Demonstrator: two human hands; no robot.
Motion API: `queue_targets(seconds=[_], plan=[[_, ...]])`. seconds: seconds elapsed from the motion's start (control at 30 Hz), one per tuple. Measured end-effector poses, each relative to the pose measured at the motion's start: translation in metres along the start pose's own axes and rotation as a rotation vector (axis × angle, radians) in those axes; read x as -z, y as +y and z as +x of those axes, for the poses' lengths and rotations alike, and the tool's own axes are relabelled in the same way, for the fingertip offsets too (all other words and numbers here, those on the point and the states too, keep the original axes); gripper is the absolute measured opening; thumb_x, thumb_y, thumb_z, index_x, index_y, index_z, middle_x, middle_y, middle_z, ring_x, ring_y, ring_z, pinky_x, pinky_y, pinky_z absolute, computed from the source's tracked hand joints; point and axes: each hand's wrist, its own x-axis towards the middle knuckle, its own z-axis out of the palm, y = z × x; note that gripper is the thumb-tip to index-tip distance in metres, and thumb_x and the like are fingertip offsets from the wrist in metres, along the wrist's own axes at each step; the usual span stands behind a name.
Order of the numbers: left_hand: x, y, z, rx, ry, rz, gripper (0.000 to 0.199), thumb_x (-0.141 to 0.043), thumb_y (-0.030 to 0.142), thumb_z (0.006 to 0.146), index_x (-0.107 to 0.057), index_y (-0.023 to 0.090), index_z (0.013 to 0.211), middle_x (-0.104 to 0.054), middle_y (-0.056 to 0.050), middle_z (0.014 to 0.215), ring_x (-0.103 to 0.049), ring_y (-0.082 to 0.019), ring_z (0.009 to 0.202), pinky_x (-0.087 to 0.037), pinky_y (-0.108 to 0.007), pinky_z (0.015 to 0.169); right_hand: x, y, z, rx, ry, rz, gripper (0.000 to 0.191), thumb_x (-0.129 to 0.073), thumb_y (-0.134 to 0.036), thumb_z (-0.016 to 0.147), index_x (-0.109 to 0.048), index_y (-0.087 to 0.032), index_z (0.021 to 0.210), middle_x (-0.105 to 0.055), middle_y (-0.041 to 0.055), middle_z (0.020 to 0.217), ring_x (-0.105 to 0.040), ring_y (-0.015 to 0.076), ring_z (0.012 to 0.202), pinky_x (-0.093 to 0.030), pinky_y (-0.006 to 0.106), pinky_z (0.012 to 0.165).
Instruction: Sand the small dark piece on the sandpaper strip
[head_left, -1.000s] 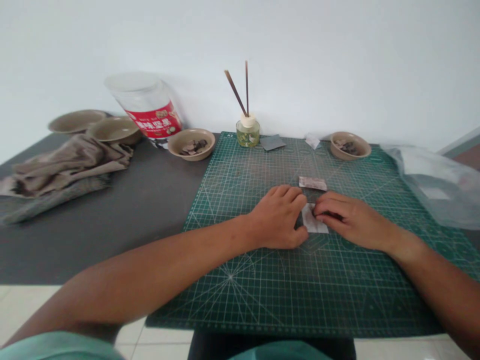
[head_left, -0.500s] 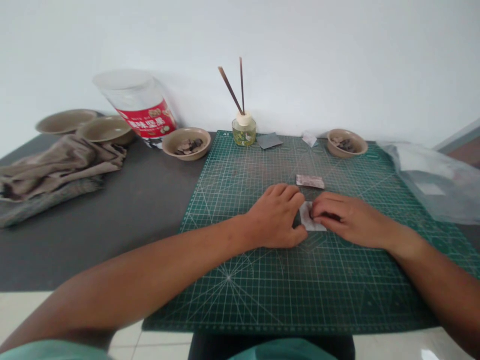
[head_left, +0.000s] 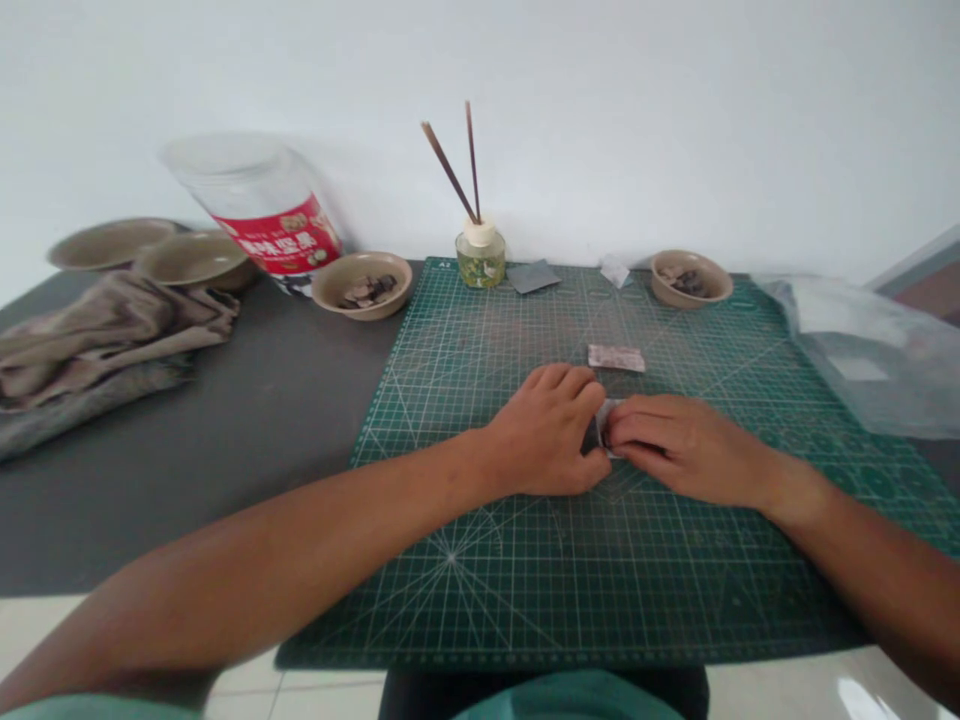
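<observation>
My left hand [head_left: 553, 430] rests on the green cutting mat [head_left: 480, 610], fingers bent and thumb apart from them, holding the left side of a small pale sheet [head_left: 610, 408]. A dark patch shows under or beside that sheet, near the palm. From the right, my right hand [head_left: 679, 445] presses on the same sheet with its fingers pinched together. Whatever lies in the pinch is hidden by the fingertips. Just beyond the hands lies a worn, brownish-stained strip [head_left: 616, 358].
Two bowls with brownish pieces, a left bowl [head_left: 363, 288] and a right bowl [head_left: 690, 280], stand at the back. Between them are a reed diffuser [head_left: 481, 256], a grey sheet [head_left: 533, 277] and a white scrap [head_left: 615, 271]. A plastic jar [head_left: 281, 235], cloth [head_left: 127, 320] and plastic bag [head_left: 870, 350] flank the mat.
My right hand has slid slightly left, closer to my left thumb, and covers more of the pale sheet. My left hand stays nearly in place. The whole view has shifted a little.
</observation>
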Motion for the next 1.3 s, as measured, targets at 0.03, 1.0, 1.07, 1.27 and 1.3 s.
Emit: queue_targets(seconds=[0.03,1.0,1.07,1.27,1.3], plan=[[0.0,0.0,0.0,0.007,-0.001,-0.001,0.034,-0.061,0.046,0.095,-0.061,0.019,0.115,-0.068,-0.016,0.136,-0.06,-0.036,0.129,-0.05,-0.054,0.119,0.0,0.0,0.001,-0.019,0.019,-0.02,0.017,-0.06,-0.02,0.108,-0.076,-0.026,0.105,-0.08,0.0058,0.107,-0.075,0.0231,0.096,-0.058,0.038,0.086],[0.003,0.0,0.001,-0.011,-0.032,0.037,0.041,-0.06,0.045,0.097,-0.063,0.014,0.122,-0.067,-0.016,0.139,-0.059,-0.037,0.131,-0.05,-0.053,0.117,0.013,0.013,-0.004,-0.138,0.0,-0.023,0.015,-0.059,-0.025,0.109,-0.071,-0.025,0.1,-0.077,0.0048,0.105,-0.075,0.0226,0.093,-0.057,0.037,0.083],[0.002,0.0,0.0,-0.018,-0.027,0.037,0.041,-0.06,0.047,0.097,-0.063,0.014,0.122,-0.067,-0.016,0.139,-0.059,-0.036,0.131,-0.05,-0.052,0.117,0.016,0.011,-0.008,-0.09,-0.058,0.072,0.015,-0.06,-0.026,0.11,-0.071,-0.026,0.1,-0.076,0.0034,0.104,-0.074,0.02,0.091,-0.056,0.034,0.081],[0.001,-0.001,0.0,-0.025,-0.01,0.043,0.039,-0.06,0.046,0.097,-0.063,0.015,0.121,-0.067,-0.015,0.136,-0.059,-0.036,0.128,-0.051,-0.052,0.114,0.003,0.005,-0.003,-0.089,0.005,0.024,0.016,-0.058,-0.025,0.11,-0.072,-0.026,0.104,-0.077,0.0054,0.108,-0.075,0.0227,0.096,-0.057,0.036,0.083],[0.001,-0.001,0.0,-0.022,-0.01,0.044,0.04,-0.06,0.046,0.097,-0.063,0.015,0.121,-0.067,-0.015,0.136,-0.059,-0.036,0.128,-0.051,-0.052,0.114,0.003,0.007,-0.001,-0.12,0.035,-0.02,0.015,-0.058,-0.025,0.11,-0.072,-0.026,0.104,-0.078,0.0061,0.11,-0.076,0.024,0.098,-0.057,0.037,0.083]])
